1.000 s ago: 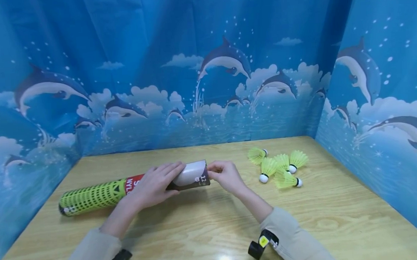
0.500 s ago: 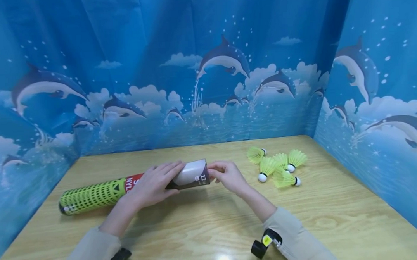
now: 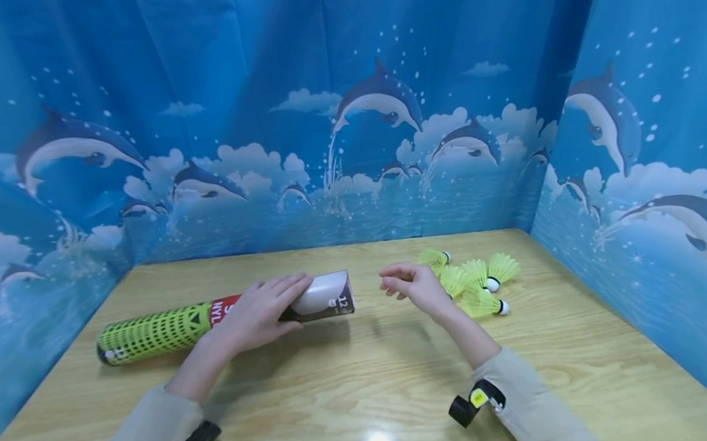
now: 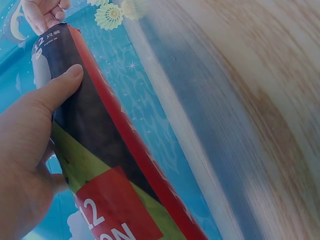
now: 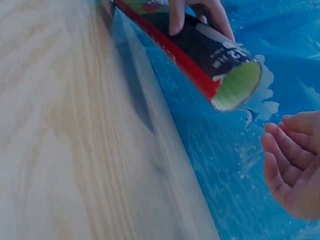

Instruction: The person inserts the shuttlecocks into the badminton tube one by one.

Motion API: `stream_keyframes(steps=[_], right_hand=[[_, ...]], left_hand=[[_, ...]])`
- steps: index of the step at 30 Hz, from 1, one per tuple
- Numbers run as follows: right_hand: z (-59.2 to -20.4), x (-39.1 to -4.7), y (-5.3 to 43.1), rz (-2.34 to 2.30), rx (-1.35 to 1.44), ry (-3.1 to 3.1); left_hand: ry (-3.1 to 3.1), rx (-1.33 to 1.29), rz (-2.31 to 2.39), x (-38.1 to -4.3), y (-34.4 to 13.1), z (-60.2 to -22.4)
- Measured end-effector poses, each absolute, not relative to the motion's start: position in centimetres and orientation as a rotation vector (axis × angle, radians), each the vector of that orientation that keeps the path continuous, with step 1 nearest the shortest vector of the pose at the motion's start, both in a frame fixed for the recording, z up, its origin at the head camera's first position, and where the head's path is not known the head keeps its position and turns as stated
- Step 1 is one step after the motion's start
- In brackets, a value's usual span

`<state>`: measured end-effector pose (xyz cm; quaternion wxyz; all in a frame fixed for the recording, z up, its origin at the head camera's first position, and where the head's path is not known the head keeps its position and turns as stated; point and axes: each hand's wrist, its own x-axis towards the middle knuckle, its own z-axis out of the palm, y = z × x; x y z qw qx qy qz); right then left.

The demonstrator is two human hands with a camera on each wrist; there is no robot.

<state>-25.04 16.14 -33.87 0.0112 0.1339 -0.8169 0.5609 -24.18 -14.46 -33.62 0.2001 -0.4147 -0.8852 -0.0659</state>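
My left hand [image 3: 263, 313] grips a printed shuttlecock tube [image 3: 157, 333] near its right end, fingers over the top. In the left wrist view, the thumb lies along the dark part of the tube [image 4: 95, 115]. The tube's end faces right; in the right wrist view it is uncovered and a pale green inside shows. To the right of that mouth, apart from it, my right hand [image 3: 415, 287] hovers above the table with loosely bent fingers and nothing between them. Several yellow-green shuttlecocks [image 3: 476, 273] with white heads lie just beyond it, partly hidden by the hand.
The light wooden table [image 3: 361, 384] carries the tube and the shuttlecocks. A blue dolphin-print curtain [image 3: 325, 116] stands along the back and both sides. Small black cameras sit at both sleeves.
My right hand has drawn away from the tube's mouth to the right, toward the shuttlecocks, and its fingers have loosened. My left hand and the tube have stayed in place.
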Motion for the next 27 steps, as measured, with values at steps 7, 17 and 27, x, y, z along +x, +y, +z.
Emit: stream_keyframes(steps=[7, 17, 27], right_hand=[[-33.3, -25.4, 19.5, 1.693, 0.293, -2.553], [-32.9, -26.3, 23.8, 1.659, 0.035, -2.525], [-33.4, -26.9, 26.2, 1.534, -0.145, -2.593]], left_hand=[[-2.485, -1.155, -0.185, -24.2, -14.5, -33.5], [-2.505, -1.141, -0.18, -24.3, -14.6, -33.6], [-2.503, -1.153, -0.188, -24.1, -14.5, -33.6]])
